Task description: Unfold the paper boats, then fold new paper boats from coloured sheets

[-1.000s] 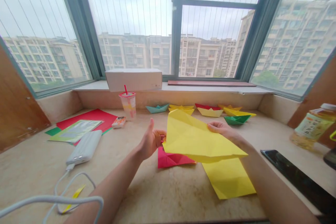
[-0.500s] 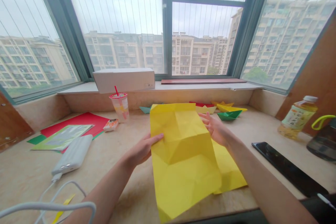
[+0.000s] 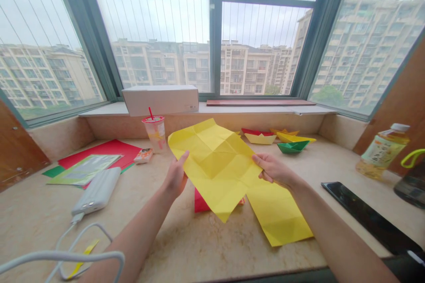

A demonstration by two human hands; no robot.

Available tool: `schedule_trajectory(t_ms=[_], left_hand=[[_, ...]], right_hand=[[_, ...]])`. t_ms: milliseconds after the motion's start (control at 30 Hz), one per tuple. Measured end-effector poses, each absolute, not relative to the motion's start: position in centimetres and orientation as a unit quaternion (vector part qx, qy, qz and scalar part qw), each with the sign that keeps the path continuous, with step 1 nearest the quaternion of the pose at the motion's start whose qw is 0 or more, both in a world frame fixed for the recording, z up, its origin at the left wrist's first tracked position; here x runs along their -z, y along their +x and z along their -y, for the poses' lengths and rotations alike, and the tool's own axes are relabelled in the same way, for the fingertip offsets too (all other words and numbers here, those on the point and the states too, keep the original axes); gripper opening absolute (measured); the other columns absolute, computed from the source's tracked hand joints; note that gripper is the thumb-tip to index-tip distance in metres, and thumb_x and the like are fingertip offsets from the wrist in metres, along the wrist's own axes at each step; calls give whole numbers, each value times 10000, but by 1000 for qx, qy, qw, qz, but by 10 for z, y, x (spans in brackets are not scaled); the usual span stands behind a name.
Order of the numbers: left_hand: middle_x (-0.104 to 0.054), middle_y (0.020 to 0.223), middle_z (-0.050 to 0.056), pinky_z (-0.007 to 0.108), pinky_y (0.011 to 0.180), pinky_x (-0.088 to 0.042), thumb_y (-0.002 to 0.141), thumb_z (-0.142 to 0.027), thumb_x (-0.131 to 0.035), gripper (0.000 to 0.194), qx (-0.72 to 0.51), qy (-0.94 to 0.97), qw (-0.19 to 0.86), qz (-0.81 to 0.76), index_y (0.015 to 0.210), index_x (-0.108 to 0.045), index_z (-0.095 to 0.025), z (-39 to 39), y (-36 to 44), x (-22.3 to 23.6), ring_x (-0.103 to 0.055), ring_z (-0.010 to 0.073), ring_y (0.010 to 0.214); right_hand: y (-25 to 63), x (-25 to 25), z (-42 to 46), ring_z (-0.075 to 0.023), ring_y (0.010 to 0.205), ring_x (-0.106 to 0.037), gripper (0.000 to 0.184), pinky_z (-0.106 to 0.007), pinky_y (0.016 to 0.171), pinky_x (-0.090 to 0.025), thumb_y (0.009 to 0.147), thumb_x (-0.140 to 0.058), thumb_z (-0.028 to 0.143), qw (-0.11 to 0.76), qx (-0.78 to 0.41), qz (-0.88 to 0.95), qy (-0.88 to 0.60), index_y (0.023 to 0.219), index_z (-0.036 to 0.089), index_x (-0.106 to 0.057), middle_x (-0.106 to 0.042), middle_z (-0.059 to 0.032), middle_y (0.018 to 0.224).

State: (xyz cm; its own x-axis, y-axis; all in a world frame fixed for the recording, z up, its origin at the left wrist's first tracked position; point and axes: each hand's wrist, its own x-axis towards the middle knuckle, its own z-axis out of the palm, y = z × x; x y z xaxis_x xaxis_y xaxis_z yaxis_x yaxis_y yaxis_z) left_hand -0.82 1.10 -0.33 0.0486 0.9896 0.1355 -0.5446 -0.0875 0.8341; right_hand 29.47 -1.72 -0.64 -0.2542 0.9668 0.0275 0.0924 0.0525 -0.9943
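Observation:
Both hands hold a creased sheet of yellow origami paper up in the air above the counter. My left hand pinches its lower left edge, and my right hand grips its right corner. The sheet is tilted diagonally, with a grid of fold lines showing. Below it, a second folded yellow sheet lies on the counter, next to a folded pink-red paper that the held sheet partly hides.
Paper boats and a green paper boat stand at the back of the stone counter. On the left are a plastic cup, red paper sheets and a cabled power bank. A phone and oil bottle sit right.
The held yellow sheet has swung from hanging lengthwise toward me to a raised diagonal slant. The pink-red paper and more of the boats now show. My view has shifted slightly.

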Motion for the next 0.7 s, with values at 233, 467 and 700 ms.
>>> schedule_trajectory(t_ms=[233,467,700], left_hand=[[-748,957,105,379,819,-581,932,-359,-457,309,-669,377,530,-361,1052,-649,-148,-30,-30,3,-710,249,953],[-716,804,65,308,660,-568,926,-338,-431,247,-679,377,434,-457,947,-623,-184,-49,-46,18,-702,200,758],[-657,863,66,266,614,-521,919,-344,-419,278,-682,371,406,-482,1074,-552,-156,-49,-48,9,-649,145,661]], right_hand=[[309,4,19,-49,389,-542,502,-140,266,-234,834,-602,609,343,-514,626,-475,951,130,-696,-741,-92,866],[292,1,22,-52,386,-512,457,-152,281,-279,779,-681,567,354,-511,628,-468,882,122,-711,-727,-80,798],[329,-8,61,-27,344,-362,437,-161,267,-204,778,-688,551,473,-476,521,-528,963,156,-708,-686,-42,717]])
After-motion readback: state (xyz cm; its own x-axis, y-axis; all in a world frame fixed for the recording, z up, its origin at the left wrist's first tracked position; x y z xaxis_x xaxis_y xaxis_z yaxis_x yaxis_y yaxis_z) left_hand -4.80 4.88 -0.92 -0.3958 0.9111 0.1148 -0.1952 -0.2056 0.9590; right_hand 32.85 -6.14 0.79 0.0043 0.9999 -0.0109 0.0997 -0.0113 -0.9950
